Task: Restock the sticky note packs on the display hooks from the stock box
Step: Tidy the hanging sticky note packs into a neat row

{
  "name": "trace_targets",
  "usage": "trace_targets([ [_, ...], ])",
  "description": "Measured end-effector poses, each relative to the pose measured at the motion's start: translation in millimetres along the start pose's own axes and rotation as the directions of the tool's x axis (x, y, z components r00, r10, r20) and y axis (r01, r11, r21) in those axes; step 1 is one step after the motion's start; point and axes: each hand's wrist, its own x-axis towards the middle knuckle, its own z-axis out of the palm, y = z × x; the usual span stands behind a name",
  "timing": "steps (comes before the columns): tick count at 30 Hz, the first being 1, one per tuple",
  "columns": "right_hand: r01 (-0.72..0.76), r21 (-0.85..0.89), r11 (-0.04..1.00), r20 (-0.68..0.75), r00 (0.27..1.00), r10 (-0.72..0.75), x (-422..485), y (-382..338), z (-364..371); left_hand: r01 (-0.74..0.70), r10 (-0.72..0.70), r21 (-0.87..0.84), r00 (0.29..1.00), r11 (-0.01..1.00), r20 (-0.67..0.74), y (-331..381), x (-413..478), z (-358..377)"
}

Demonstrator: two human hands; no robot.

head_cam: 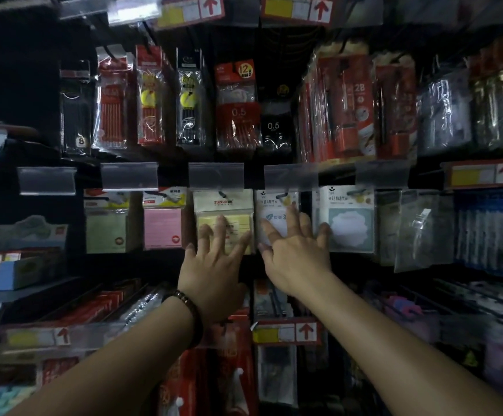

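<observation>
5 sticky note packs hang side by side in the middle row, each on its own hook under a clear label holder [216, 175]. From the left: the green pack [106, 228] and the pink pack [162, 225] hang untouched, well apart from either hand. Next comes the yellow pack [214, 205], with the left hand [214, 265] laid flat on its lower face. Its fingers are straight and spread, pressing rather than gripping, and there is a beaded bracelet [188, 304] at the wrist. Just beside it the right hand [295, 253] lies the same way on the white pack [266, 202], fingers fanned out, the little finger reaching toward the cloud-print pack [349, 223] at the far right. Neither hand has hold of anything.

Every 1 of these 5 hooks already carries stock, so the hanging here looks largely done. This seems to be the tidying step, pushing the front packs back and squaring them on their hooks. How many packs sit behind each front 1 cannot be told. The stock box is out of view, so whether packs remain to be hung is unknown. Both packs being handled lie directly under the palms and fingers, not between them.
</observation>
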Motion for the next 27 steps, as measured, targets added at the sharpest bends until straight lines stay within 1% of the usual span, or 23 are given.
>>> trace_targets([
  [3,0.058,0.0,0.998,-0.08,0.995,-0.058,-17.2,6.9,-2.7,0.012,-0.012,-0.009,1.0,1.0,0.0,1.5,-2.2,-2.5],
  [6,0.088,0.007,0.996,-0.247,0.965,-0.084,-44.5,23.6,-4.2,0.022,-0.022,-0.022,1.0,1.0,-0.006,7.7,-3.9,-7.7],
  [8,0.051,0.0,0.999,-0.338,0.94,-0.048,-59.5,41.6,-2.9,-0.002,0.002,-0.036,1.0,0.999,-0.025,14.3,-4.4,-12.7],
  [10,-0.038,0.018,0.999,-0.364,0.93,0.042,-68.3,61.8,-3.8,-0.035,0.033,-0.047,0.999,0.998,-0.037,22.7,-3.9,-17.0],
  [12,-0.138,0.031,0.99,-0.333,0.933,0.14,-70.1,79.1,-5.1,-0.048,0.046,-0.04,0.998,0.998,-0.034,32.3,-1.2,-19.0],
  [14,-0.18,0.04,0.983,-0.264,0.947,0.184,-65.4,91.8,-2.9,-0.036,0.036,-0.024,0.999,0.999,-0.019,41.5,3.7,-18.3],
  [17,-0.156,0.108,0.982,-0.164,0.971,0.172,-53.4,100.7,3.6,0.009,-0.009,-0.005,1.0,1.0,0.018,49.6,11.2,-15.4],
  [19,-0.15,0.142,0.978,-0.141,0.975,0.17,-45.0,102.3,6.9,0.018,-0.018,0.015,0.999,1.0,0.033,50.0,14.5,-11.7],
  [23,-0.173,0.145,0.974,-0.117,0.975,0.19,-24.7,101.1,7.3,0.008,-0.01,0.052,0.999,0.999,0.037,45.8,16.5,-8.1],
  [27,-0.208,0.144,0.968,-0.001,0.978,0.21,-12.3,100.7,6.2,-0.013,0.01,0.041,0.998,0.999,0.064,43.0,16.1,-9.7],
])
